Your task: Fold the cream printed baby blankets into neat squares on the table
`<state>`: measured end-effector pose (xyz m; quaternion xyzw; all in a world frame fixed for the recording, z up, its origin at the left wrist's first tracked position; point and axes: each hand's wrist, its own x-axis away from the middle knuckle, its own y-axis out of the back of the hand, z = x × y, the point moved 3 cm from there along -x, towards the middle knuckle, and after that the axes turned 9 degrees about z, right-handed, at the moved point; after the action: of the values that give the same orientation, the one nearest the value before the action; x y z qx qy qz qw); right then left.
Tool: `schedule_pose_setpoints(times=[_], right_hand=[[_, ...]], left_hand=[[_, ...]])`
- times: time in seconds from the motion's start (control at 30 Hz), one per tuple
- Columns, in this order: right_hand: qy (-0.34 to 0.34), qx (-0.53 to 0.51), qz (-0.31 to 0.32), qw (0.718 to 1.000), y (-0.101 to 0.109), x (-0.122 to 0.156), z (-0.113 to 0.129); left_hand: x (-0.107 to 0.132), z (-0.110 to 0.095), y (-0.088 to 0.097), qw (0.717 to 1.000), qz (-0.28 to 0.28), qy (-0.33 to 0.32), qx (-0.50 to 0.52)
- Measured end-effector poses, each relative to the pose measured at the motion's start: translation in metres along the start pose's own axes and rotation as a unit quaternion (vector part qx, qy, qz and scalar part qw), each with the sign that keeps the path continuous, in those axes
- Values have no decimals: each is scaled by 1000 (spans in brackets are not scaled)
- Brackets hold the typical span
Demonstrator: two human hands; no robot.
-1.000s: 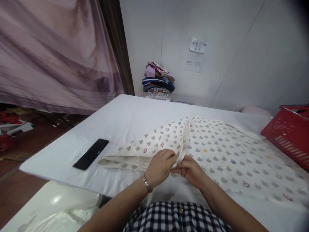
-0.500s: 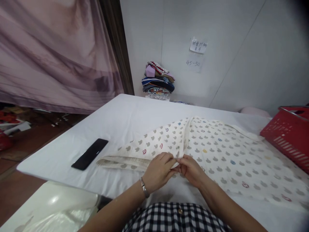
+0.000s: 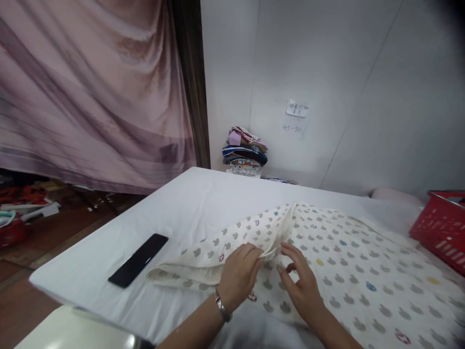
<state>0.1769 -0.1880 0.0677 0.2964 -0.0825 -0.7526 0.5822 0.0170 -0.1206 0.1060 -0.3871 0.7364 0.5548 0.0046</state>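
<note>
A cream cloth (image 3: 348, 261) printed with grey, red, blue and yellow motifs lies across the table, its left part folded over with a hemmed edge running up the middle. My left hand (image 3: 241, 271), a metal band on its wrist, is closed on that hem, the fabric pinched at its fingertips. Just right of it, my right hand (image 3: 300, 281) has thumb and forefinger apart above the cloth. Nothing shows between these fingers, though the forefinger tip is close to the hem.
A black phone (image 3: 138, 260) lies on the white table (image 3: 189, 208) left of the cloth. At the right edge stands a red basket (image 3: 439, 232). Folded fabrics (image 3: 245, 150) are stacked by the back wall. A pink curtain (image 3: 98, 87) hangs at the left.
My right hand has let go of the hem and opened, moving slightly right. The left hand keeps its pinch. More of the cloth lies spread below my hands, and the camera view has tilted upward.
</note>
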Motion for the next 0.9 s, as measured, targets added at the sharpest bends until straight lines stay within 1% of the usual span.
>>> schedule_pose_setpoints(times=[0.07,0.13,0.2,0.3,0.37,0.43,0.53,0.63,0.7,0.8,0.87,0.9], right_hand=[[47,89,36,994,0,-5,0],[58,131,80,986,-1,-14,1],[61,137,94,984,0,-25,5],[70,118,120,983,1,-44,13],[68,109,144,981,2,-58,15],[46,109,149,982,3,-71,11],[3,120,142,983,7,-91,-6],[-26,138,130,982,13,-110,-32],[-34,154,116,981,17,-122,-51],[-26,159,103,982,24,-135,-78],[-21,146,66,987,35,-140,-96],[-25,140,31,989,43,-141,-105]], left_hand=[[-2,-2,0,1000,1,-21,-9],[-3,-4,0,999,-1,-41,-17],[-4,-5,1,998,-7,-53,-22],[-7,-1,5,998,-8,-61,-34],[-10,4,10,997,-8,-53,-47],[-15,12,17,998,-19,-38,-55],[-23,25,33,997,-53,-22,-52],[-32,39,52,995,-94,-6,-37],[-37,49,66,992,-121,11,-27],[-41,63,84,987,-153,43,-20],[-40,71,93,983,-173,63,-22],[-38,75,97,980,-182,75,-22]])
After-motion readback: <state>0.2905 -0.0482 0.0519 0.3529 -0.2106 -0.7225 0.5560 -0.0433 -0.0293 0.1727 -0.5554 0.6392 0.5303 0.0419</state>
